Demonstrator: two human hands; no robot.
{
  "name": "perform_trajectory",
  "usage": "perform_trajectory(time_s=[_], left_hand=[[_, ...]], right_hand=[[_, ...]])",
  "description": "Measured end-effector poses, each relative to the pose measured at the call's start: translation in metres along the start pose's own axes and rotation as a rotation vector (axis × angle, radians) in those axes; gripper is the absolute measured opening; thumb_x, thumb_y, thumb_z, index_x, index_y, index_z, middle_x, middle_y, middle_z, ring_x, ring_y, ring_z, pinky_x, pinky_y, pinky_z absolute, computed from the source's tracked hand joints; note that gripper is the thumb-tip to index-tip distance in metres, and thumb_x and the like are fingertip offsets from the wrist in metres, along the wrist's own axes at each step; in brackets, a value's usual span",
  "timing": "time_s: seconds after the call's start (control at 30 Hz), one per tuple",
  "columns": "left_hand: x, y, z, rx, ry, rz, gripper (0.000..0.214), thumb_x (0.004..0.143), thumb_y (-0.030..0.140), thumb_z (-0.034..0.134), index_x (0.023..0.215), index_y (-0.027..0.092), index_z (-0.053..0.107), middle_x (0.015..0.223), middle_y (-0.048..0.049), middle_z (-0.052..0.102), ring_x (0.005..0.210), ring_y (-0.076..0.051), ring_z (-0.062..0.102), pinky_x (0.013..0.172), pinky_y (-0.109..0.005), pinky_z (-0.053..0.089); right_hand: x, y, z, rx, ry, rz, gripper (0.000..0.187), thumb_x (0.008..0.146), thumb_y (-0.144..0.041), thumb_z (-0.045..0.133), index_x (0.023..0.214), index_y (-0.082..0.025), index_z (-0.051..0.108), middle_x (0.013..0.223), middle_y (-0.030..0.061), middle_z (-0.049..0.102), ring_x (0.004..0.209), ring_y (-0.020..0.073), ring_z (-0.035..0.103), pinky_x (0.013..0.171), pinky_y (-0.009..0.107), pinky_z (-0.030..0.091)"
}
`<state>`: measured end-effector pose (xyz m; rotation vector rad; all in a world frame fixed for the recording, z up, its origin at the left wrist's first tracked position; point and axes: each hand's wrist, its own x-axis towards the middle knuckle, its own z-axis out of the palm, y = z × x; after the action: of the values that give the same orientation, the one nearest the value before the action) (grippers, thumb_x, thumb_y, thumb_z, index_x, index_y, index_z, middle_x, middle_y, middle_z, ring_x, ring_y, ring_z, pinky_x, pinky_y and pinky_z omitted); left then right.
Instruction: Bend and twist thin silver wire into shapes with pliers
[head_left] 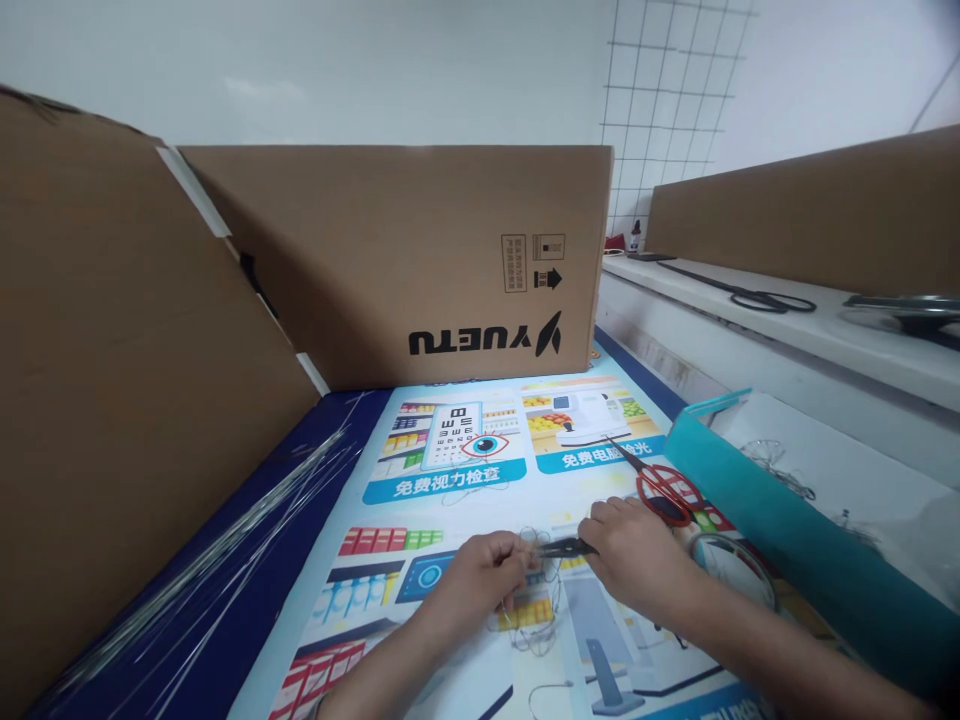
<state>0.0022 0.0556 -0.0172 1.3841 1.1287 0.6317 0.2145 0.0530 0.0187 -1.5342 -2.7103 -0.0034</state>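
Note:
My left hand is closed in a pinch on thin wire, which hangs in loose loops below the fingers. In my right hand is a pair of pliers with dark grips. The jaws point left and meet the wire at my left fingertips; whether they bite on it is too small to tell. Just beyond my right hand lie red-handled scissors with the blades pointing away. A round coil or ring sits beside my right forearm, partly hidden by it.
Cardboard panels stand at the back and left. Long straight wires lie on the dark blue surface at left. At right, a teal-edged box holds tangled wire. Behind it, a white ledge carries black-handled scissors. A printed poster covers the table.

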Motion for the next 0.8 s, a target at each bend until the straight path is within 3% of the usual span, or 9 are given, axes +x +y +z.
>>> perform_trajectory(time_s=[0.17, 0.27, 0.47, 0.8], left_hand=[[0.000, 0.000, -0.003, -0.031, -0.047, 0.004, 0.023, 0.075, 0.037, 0.055, 0.067, 0.015, 0.057, 0.044, 0.0061, 0.045, 0.039, -0.007, 0.037, 0.042, -0.020, 0.029], [-0.003, 0.004, -0.005, -0.037, -0.087, 0.012, 0.022, 0.076, 0.035, 0.054, 0.072, 0.014, 0.060, 0.047, 0.0056, 0.046, 0.042, -0.007, 0.038, 0.044, -0.020, 0.030], [-0.008, 0.007, -0.004, -0.087, -0.180, 0.059, 0.020, 0.079, 0.031, 0.051, 0.075, 0.014, 0.061, 0.051, 0.0044, 0.048, 0.043, -0.007, 0.036, 0.046, -0.021, 0.028], [-0.009, 0.005, -0.002, -0.129, -0.199, 0.064, 0.018, 0.078, 0.030, 0.053, 0.074, 0.013, 0.060, 0.055, 0.0025, 0.053, 0.044, -0.007, 0.039, 0.048, -0.021, 0.030]], right_hand=[[0.004, 0.016, 0.000, 0.195, 0.028, 0.005, 0.014, 0.083, -0.026, 0.047, 0.079, -0.018, 0.059, 0.079, 0.0036, 0.058, 0.076, 0.0159, 0.052, 0.065, 0.025, 0.032], [0.006, 0.020, 0.003, 0.151, 0.055, 0.025, 0.011, 0.080, -0.023, 0.049, 0.077, -0.018, 0.059, 0.079, 0.0039, 0.058, 0.078, 0.0166, 0.052, 0.067, 0.026, 0.032], [0.004, 0.014, 0.009, 0.085, -0.031, -0.118, 0.007, 0.076, -0.022, 0.053, 0.077, -0.018, 0.058, 0.082, 0.0041, 0.058, 0.082, 0.0182, 0.051, 0.069, 0.028, 0.032], [0.001, 0.010, 0.010, 0.071, -0.016, -0.157, 0.005, 0.077, -0.021, 0.051, 0.078, -0.019, 0.056, 0.083, 0.0031, 0.058, 0.082, 0.0180, 0.049, 0.071, 0.029, 0.031]])
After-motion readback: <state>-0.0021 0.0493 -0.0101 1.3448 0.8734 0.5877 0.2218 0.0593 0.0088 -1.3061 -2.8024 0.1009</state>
